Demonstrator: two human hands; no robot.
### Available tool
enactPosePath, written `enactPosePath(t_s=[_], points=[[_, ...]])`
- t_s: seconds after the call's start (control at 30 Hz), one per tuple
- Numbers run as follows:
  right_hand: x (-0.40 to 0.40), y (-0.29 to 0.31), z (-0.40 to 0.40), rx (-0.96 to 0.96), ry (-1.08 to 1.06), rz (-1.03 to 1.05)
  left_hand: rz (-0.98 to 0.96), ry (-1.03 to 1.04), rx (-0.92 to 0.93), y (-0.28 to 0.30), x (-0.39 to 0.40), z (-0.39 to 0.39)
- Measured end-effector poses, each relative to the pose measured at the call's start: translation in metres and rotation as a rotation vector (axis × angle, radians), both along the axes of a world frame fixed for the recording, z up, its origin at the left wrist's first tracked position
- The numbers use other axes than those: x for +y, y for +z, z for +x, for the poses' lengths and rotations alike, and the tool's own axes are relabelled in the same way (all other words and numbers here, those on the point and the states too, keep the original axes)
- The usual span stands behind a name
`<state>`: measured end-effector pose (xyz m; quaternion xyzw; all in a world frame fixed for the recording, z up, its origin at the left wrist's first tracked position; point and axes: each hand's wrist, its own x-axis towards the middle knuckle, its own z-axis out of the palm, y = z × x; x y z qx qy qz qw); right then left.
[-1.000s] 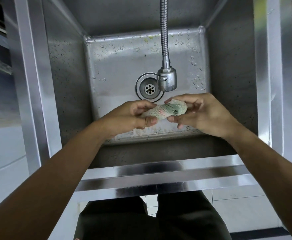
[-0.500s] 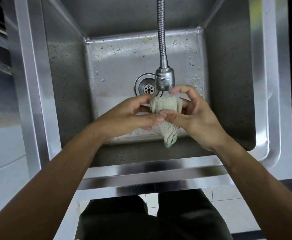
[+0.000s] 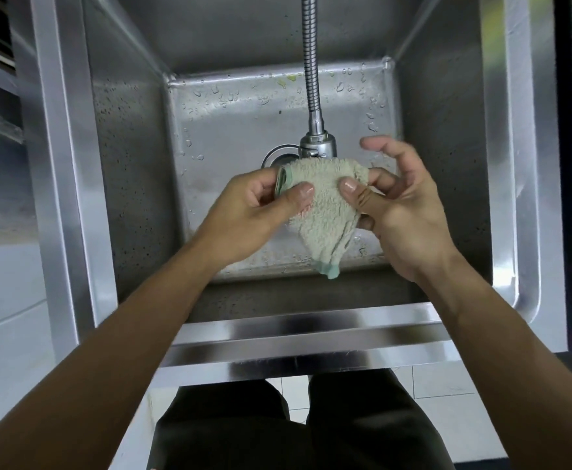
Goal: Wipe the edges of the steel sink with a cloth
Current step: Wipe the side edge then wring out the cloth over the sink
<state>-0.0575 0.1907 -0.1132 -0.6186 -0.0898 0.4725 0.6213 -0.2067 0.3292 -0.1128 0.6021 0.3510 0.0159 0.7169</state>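
A pale green terry cloth (image 3: 325, 212) hangs spread between both hands above the deep steel sink (image 3: 128, 157). My left hand (image 3: 244, 212) pinches its left upper corner between thumb and fingers. My right hand (image 3: 403, 212) pinches the right upper corner with thumb and middle fingers, while the index finger sticks up free. The cloth's lower tip, with a green hem, dangles over the basin's near wall. The sink's near edge (image 3: 305, 330) lies below my forearms.
A flexible steel faucet (image 3: 317, 144) hangs down into the basin just behind the cloth, partly hiding the drain (image 3: 276, 159). Water drops dot the basin floor. Broad steel rims run along the left (image 3: 57, 164) and right (image 3: 521, 164). My dark trousers and a tiled floor show below.
The cloth was a tight roll held between both hands a second ago. It has since been unrolled and now hangs spread wide, with the hands drawn slightly apart.
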Motion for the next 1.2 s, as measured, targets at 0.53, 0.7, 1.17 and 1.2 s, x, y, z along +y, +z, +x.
enactPosePath(t_s=[0.53, 0.7, 1.17, 1.2], points=[[-0.013, 0.0, -0.009, -0.181, 0.299, -0.138, 0.052, -0.145, 0.08, 0.011, -0.016, -0.005], [-0.035, 0.024, -0.023, -0.31, 0.264, -0.182, 0.077, -0.221, 0.034, 0.016, -0.019, -0.011], [-0.232, 0.107, -0.069, -0.403, -0.794, -0.553, 0.427, -0.852, -0.254, 0.086, -0.193, 0.116], [-0.248, 0.107, -0.067, -0.403, -0.85, -0.588, 0.464, -0.917, -0.271, 0.088, -0.215, 0.13]])
